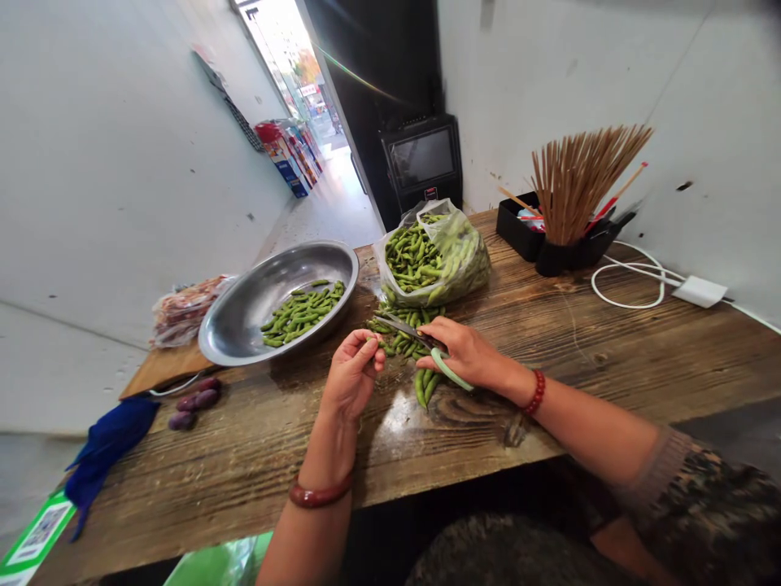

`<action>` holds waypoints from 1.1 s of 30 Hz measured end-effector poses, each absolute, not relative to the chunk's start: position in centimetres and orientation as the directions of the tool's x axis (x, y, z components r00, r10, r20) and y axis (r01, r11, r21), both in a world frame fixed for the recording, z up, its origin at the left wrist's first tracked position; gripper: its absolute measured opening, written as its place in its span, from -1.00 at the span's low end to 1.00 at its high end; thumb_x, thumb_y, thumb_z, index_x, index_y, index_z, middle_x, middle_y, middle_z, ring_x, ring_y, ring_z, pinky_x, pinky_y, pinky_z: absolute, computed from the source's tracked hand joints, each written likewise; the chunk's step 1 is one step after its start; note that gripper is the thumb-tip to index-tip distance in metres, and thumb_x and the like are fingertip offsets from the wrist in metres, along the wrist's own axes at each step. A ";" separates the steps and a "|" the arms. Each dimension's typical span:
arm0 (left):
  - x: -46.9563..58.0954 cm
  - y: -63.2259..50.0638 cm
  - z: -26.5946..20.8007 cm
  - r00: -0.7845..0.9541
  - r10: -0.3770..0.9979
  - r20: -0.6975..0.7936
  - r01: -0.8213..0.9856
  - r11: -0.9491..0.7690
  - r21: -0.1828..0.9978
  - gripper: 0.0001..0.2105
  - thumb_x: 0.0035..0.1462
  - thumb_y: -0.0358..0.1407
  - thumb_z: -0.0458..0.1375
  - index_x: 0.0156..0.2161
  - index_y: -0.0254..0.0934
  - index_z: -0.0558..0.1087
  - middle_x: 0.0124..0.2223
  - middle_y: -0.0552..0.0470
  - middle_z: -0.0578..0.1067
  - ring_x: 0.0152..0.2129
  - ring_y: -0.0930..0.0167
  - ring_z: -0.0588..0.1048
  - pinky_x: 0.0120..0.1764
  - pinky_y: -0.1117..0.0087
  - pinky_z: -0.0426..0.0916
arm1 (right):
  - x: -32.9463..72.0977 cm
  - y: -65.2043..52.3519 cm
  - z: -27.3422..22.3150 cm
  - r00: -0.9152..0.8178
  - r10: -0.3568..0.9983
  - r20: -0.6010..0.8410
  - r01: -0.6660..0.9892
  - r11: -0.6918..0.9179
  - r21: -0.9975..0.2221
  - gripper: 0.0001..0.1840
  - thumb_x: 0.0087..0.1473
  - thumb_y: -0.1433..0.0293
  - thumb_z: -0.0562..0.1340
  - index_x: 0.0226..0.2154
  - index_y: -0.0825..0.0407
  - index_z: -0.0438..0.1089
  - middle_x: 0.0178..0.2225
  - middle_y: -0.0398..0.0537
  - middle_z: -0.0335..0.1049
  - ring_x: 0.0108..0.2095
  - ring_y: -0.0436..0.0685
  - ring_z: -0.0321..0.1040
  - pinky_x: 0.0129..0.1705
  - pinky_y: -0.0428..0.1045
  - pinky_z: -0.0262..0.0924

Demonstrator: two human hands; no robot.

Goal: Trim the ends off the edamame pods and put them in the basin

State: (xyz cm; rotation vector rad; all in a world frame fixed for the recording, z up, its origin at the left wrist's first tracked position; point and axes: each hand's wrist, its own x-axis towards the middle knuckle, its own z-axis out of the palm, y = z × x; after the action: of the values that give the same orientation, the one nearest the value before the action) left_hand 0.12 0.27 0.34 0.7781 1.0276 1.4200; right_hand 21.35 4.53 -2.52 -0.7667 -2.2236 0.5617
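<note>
My left hand (355, 366) is closed in a pinch on a small green edamame pod (377, 342), mostly hidden by the fingers. To its right, my right hand (460, 350) grips scissors (450, 370) with pale green handles, the blades pointing left toward the pinched pod. Beneath the blades lies a loose pile of edamame pods (399, 343), with a few more (425, 386) under my right hand. Behind the pile stands a clear plastic bag (469, 260) full of pods. Left of it, a wide metal basin (235, 305) holds many green pods.
At the left are purple-red potato-like tubers (204, 397), a blue cloth (113, 435) and a bagged pinkish item (183, 309) on a wooden board (162, 372). Brown sticks (579, 183) stand in a black holder (552, 259) at the back right, near a white cable (631, 303).
</note>
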 end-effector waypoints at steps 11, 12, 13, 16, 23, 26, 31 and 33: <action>-0.4 0.7 -0.2 -0.127 0.975 -0.180 -0.368 0.122 0.922 -0.80 -0.08 -0.29 0.31 -0.35 -0.30 0.41 -0.46 0.12 0.38 -0.61 0.53 0.36 -0.62 0.55 0.22 | 21.6 4.9 -2.7 -0.545 0.672 0.502 0.354 0.727 -0.588 -0.55 0.07 0.24 0.33 -0.02 0.07 0.33 -0.21 -0.02 0.35 -0.36 0.04 0.28 -0.27 -0.04 0.23; -0.5 0.8 -0.5 -0.149 0.973 -0.174 -0.299 0.123 0.946 -0.81 -0.06 -0.26 0.29 -0.38 -0.30 0.41 -0.49 0.13 0.35 -0.63 0.54 0.32 -0.63 0.55 0.17 | 21.6 4.9 -2.7 -0.546 0.673 0.499 0.355 0.726 -0.589 -0.55 0.07 0.24 0.33 -0.02 0.07 0.33 -0.21 -0.02 0.35 -0.38 0.03 0.27 -0.28 -0.04 0.23; -0.6 0.9 -0.8 -0.178 0.972 -0.152 -0.195 0.117 0.974 -0.82 -0.04 -0.24 0.27 -0.40 -0.30 0.42 -0.51 0.14 0.34 -0.65 0.55 0.28 -0.63 0.54 0.14 | 21.6 4.9 -2.6 -0.548 0.674 0.496 0.357 0.724 -0.590 -0.55 0.07 0.24 0.33 -0.02 0.07 0.33 -0.21 -0.02 0.35 -0.39 0.03 0.27 -0.28 -0.04 0.23; -1.1 1.4 -1.8 -0.226 0.974 0.026 0.306 0.046 0.951 -0.89 -0.02 -0.28 0.24 -0.42 -0.30 0.49 -0.52 0.11 0.36 -0.61 0.51 0.27 -0.53 0.49 0.17 | 21.6 4.7 -2.5 -0.556 0.675 0.485 0.367 0.723 -0.585 -0.56 0.07 0.24 0.33 -0.03 0.07 0.34 -0.22 -0.03 0.34 -0.37 0.04 0.28 -0.27 -0.04 0.23; -1.8 1.5 -2.9 -0.064 0.971 0.230 0.768 -0.099 0.632 -0.82 -0.08 -0.44 0.22 -0.33 -0.18 0.59 -0.50 0.08 0.39 -0.53 0.41 0.30 -0.37 0.42 0.16 | 21.6 4.8 -2.4 -0.560 0.679 0.476 0.381 0.720 -0.580 -0.52 0.05 0.21 0.34 -0.03 0.09 0.35 -0.21 -0.01 0.35 -0.27 0.09 0.32 -0.23 -0.03 0.24; -1.6 1.5 -2.7 -0.085 0.965 0.250 0.685 -0.126 0.718 -0.88 -0.13 -0.46 0.25 -0.44 -0.20 0.56 -0.50 0.06 0.41 -0.52 0.40 0.30 -0.39 0.43 0.13 | 21.6 4.8 -2.3 -0.558 0.679 0.477 0.375 0.719 -0.585 -0.54 0.07 0.22 0.33 -0.02 0.08 0.34 -0.19 0.01 0.35 -0.28 0.09 0.33 -0.23 -0.03 0.24; -1.0 1.3 -1.7 -0.135 0.981 0.141 0.421 -0.072 0.904 -0.92 -0.10 -0.34 0.30 -0.43 -0.27 0.53 -0.53 0.09 0.40 -0.56 0.45 0.26 -0.48 0.49 0.12 | 21.6 4.7 -2.2 -0.553 0.680 0.482 0.363 0.717 -0.595 -0.55 0.05 0.24 0.34 -0.03 0.06 0.34 -0.21 -0.01 0.34 -0.28 0.09 0.32 -0.23 -0.02 0.24; -0.7 1.0 -1.3 -0.116 0.993 0.033 0.237 -0.004 0.971 -0.82 -0.05 -0.24 0.30 -0.34 -0.29 0.52 -0.56 0.14 0.33 -0.62 0.51 0.20 -0.55 0.52 0.07 | 21.6 4.7 -2.2 -0.552 0.682 0.480 0.368 0.716 -0.593 -0.55 0.05 0.26 0.35 -0.03 0.06 0.34 -0.23 -0.02 0.33 -0.30 0.08 0.31 -0.24 -0.03 0.23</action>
State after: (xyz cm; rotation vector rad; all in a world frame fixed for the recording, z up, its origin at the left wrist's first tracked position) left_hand -0.71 0.96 -1.32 1.3395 1.4674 1.1895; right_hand 21.57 4.70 -2.17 -0.7924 -2.2006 0.5622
